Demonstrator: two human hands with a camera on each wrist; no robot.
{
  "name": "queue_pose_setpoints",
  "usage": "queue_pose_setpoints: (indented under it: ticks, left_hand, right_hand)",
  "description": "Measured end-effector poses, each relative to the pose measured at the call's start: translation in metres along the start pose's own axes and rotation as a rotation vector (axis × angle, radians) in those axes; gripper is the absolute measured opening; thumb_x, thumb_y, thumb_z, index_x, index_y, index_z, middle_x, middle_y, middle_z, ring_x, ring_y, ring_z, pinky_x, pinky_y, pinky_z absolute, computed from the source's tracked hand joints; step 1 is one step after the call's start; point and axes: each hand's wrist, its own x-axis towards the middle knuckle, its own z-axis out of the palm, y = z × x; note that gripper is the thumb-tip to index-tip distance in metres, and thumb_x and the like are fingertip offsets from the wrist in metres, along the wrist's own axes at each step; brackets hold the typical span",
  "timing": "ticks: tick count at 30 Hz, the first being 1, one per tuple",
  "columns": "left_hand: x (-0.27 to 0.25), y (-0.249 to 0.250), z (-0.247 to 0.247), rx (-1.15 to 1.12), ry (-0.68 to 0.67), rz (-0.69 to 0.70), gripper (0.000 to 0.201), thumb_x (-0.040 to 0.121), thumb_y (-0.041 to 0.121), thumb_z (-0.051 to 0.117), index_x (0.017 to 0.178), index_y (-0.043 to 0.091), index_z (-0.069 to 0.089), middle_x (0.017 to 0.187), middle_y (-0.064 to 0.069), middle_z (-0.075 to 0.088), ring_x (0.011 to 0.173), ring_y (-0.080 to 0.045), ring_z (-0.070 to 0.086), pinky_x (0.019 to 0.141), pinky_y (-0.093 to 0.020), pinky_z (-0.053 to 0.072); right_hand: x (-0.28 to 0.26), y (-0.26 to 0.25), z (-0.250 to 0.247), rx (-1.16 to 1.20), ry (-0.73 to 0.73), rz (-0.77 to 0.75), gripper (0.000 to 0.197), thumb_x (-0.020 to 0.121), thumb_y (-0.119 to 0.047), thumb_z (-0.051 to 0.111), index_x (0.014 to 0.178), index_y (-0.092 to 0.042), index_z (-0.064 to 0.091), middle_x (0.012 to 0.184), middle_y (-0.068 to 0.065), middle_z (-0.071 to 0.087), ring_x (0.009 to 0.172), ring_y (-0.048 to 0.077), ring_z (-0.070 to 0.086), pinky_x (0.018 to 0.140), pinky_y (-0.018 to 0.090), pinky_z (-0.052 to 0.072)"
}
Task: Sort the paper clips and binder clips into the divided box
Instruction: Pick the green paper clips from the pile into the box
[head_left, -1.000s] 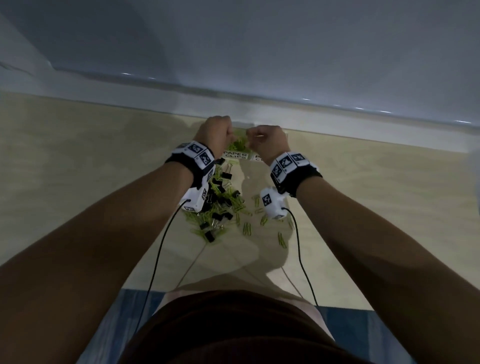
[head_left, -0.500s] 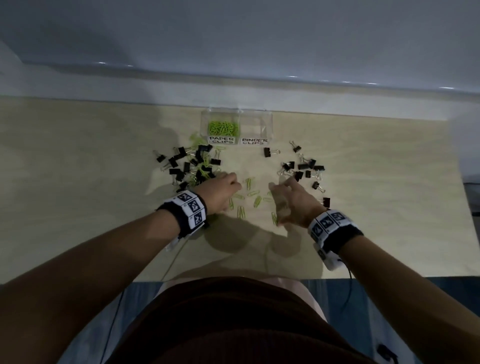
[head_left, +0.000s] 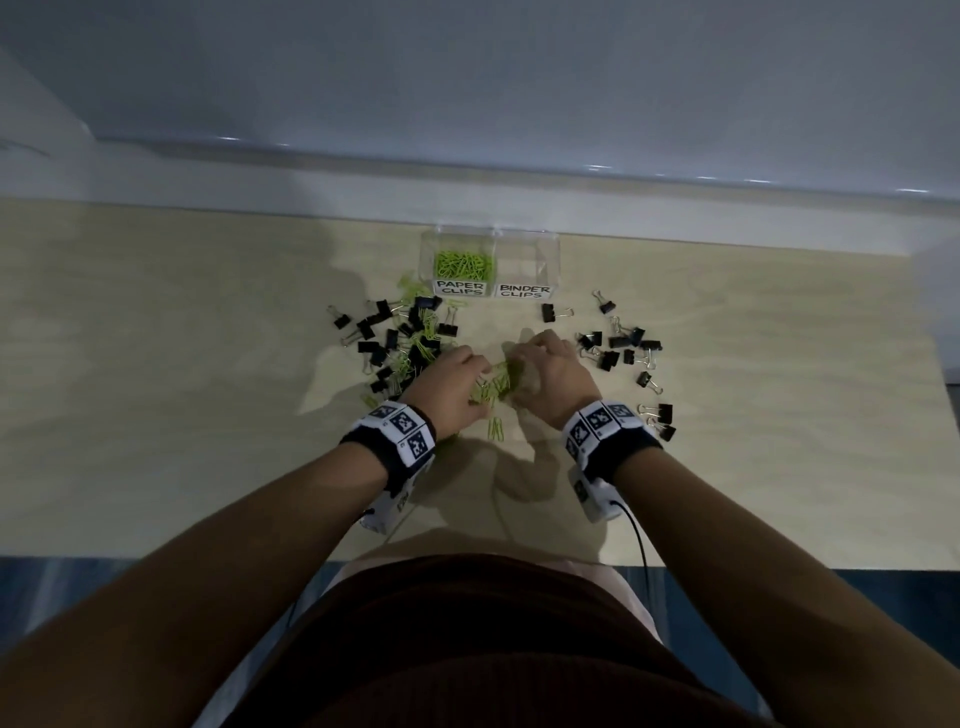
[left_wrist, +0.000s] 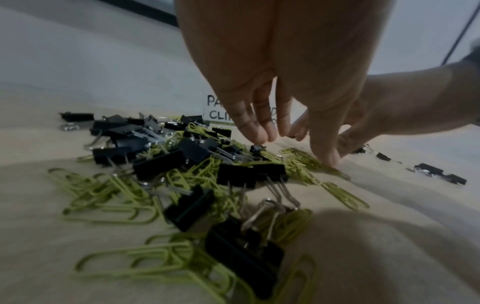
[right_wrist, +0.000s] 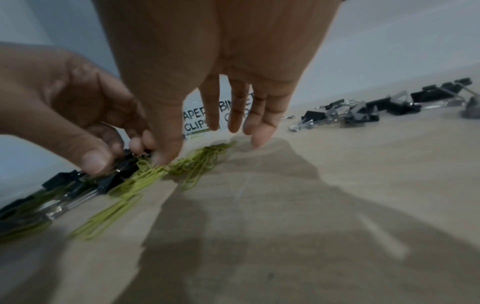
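A clear divided box (head_left: 550, 260) stands at the back of the table; its "PAPER CLIPS" side holds green paper clips (head_left: 464, 264), and nothing shows in its "BINDER CLIPS" side. My left hand (head_left: 470, 382) and right hand (head_left: 524, 364) meet over a bunch of loose green paper clips (head_left: 498, 382). In the left wrist view the left hand (left_wrist: 293, 144) points straight fingers down, its thumb on the clips (left_wrist: 301, 162). The right hand (right_wrist: 213, 146) likewise has its thumb on the paper clips (right_wrist: 197, 164). Black binder clips mixed with paper clips (head_left: 395, 338) lie to the left.
More black binder clips (head_left: 623, 348) are scattered to the right, with two (head_left: 662, 421) close to my right wrist. The light wooden table (head_left: 156, 364) ends at a white wall ledge behind the box. Thin cables run from both wrist cameras toward my body.
A second ago both hands were held over the box. They came back to the middle of the table and have now drawn together around the loose green paper clips.
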Motion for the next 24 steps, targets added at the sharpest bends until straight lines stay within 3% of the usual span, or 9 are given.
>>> queue_pose_setpoints:
  ticks: [2, 4, 7, 9, 12, 15, 19, 24]
  left_hand:
    - [0.0, 0.002, 0.004, 0.098, -0.032, -0.017, 0.068, 0.074, 0.042, 0.074, 0.126, 0.007, 0.047, 0.124, -0.008, 0.046, 0.12, -0.024, 0.039, 0.103, -0.035, 0.037]
    - [0.003, 0.006, 0.008, 0.203, -0.071, -0.014, 0.073, 0.072, 0.049, 0.073, 0.124, 0.005, 0.047, 0.124, -0.011, 0.046, 0.121, -0.027, 0.038, 0.105, -0.037, 0.035]
    - [0.005, 0.011, 0.013, 0.248, -0.077, -0.004, 0.062, 0.076, 0.041, 0.071, 0.121, 0.004, 0.049, 0.121, -0.013, 0.049, 0.118, -0.029, 0.04, 0.102, -0.037, 0.036]
    - [0.006, 0.013, 0.012, 0.203, -0.061, -0.012, 0.049, 0.08, 0.032, 0.07, 0.118, 0.006, 0.052, 0.116, -0.012, 0.053, 0.115, -0.029, 0.044, 0.099, -0.038, 0.04]
    - [0.007, 0.016, 0.006, 0.2, -0.065, 0.022, 0.033, 0.084, 0.021, 0.065, 0.114, 0.009, 0.055, 0.106, -0.012, 0.06, 0.105, -0.029, 0.053, 0.09, -0.041, 0.047]
    - [0.011, 0.018, -0.003, 0.272, -0.107, 0.076, 0.017, 0.088, 0.009, 0.053, 0.103, 0.006, 0.059, 0.095, -0.013, 0.063, 0.092, -0.031, 0.058, 0.078, -0.041, 0.05]
    - [0.018, 0.014, -0.011, 0.307, -0.168, 0.074, 0.009, 0.086, 0.007, 0.049, 0.086, 0.003, 0.058, 0.088, -0.014, 0.061, 0.082, -0.031, 0.059, 0.068, -0.039, 0.05]
    - [0.019, 0.003, -0.024, 0.015, -0.128, -0.003, 0.011, 0.085, 0.014, 0.06, 0.089, 0.005, 0.065, 0.084, -0.01, 0.068, 0.075, -0.022, 0.061, 0.064, -0.026, 0.046]
  right_hand:
    - [0.0, 0.001, 0.0, -0.026, -0.067, 0.013, 0.09, 0.058, -0.049, 0.078, 0.135, -0.026, 0.037, 0.133, 0.003, 0.04, 0.116, 0.025, 0.033, 0.098, 0.038, 0.037]
    - [-0.001, -0.002, 0.002, -0.071, -0.105, -0.024, 0.092, 0.058, -0.044, 0.08, 0.137, -0.023, 0.038, 0.132, 0.005, 0.037, 0.114, 0.027, 0.034, 0.098, 0.041, 0.04]
    - [-0.002, -0.01, 0.001, -0.074, -0.125, -0.065, 0.071, 0.07, -0.026, 0.075, 0.134, -0.02, 0.044, 0.127, 0.008, 0.041, 0.11, 0.029, 0.039, 0.094, 0.045, 0.044]
    - [-0.004, -0.012, 0.002, 0.009, -0.131, -0.078, 0.055, 0.076, -0.012, 0.067, 0.127, -0.014, 0.05, 0.121, 0.012, 0.046, 0.108, 0.032, 0.046, 0.09, 0.041, 0.045]
    - [-0.009, -0.013, 0.001, 0.038, -0.088, -0.099, 0.03, 0.081, -0.007, 0.058, 0.11, -0.006, 0.058, 0.111, 0.014, 0.054, 0.099, 0.034, 0.055, 0.08, 0.036, 0.044]
    - [-0.013, -0.01, -0.001, 0.042, -0.058, -0.113, 0.02, 0.078, -0.005, 0.057, 0.098, -0.006, 0.061, 0.105, 0.013, 0.058, 0.092, 0.033, 0.056, 0.075, 0.034, 0.043]
    - [-0.01, 0.002, -0.003, 0.101, -0.036, -0.067, 0.011, 0.074, -0.002, 0.06, 0.084, -0.007, 0.061, 0.089, 0.012, 0.061, 0.081, 0.032, 0.057, 0.069, 0.035, 0.047]
    - [0.0, 0.017, -0.009, 0.347, -0.037, 0.125, 0.009, 0.076, -0.003, 0.067, 0.08, -0.011, 0.07, 0.08, 0.004, 0.069, 0.071, 0.013, 0.06, 0.062, 0.012, 0.045]
